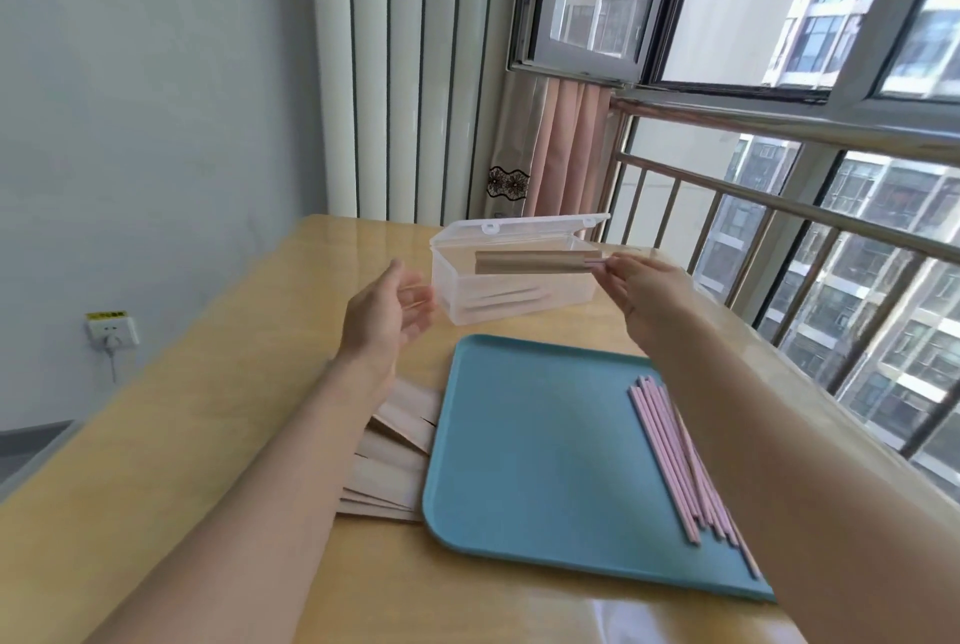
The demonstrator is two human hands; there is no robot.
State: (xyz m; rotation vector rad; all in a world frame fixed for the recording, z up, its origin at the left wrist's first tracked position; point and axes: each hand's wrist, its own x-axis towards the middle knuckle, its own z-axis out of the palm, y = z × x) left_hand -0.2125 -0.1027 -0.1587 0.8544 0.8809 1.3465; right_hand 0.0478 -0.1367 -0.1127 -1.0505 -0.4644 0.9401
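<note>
Brown paper sleeve [535,262] in right hand [644,290] over clear box [448,291]; yellow socket label [106,315] illegible.

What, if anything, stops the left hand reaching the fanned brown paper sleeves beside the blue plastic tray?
Probably yes, nothing does: the left hand is open and empty, and the fanned brown paper sleeves lie uncovered on the wooden table just under its forearm.
</note>
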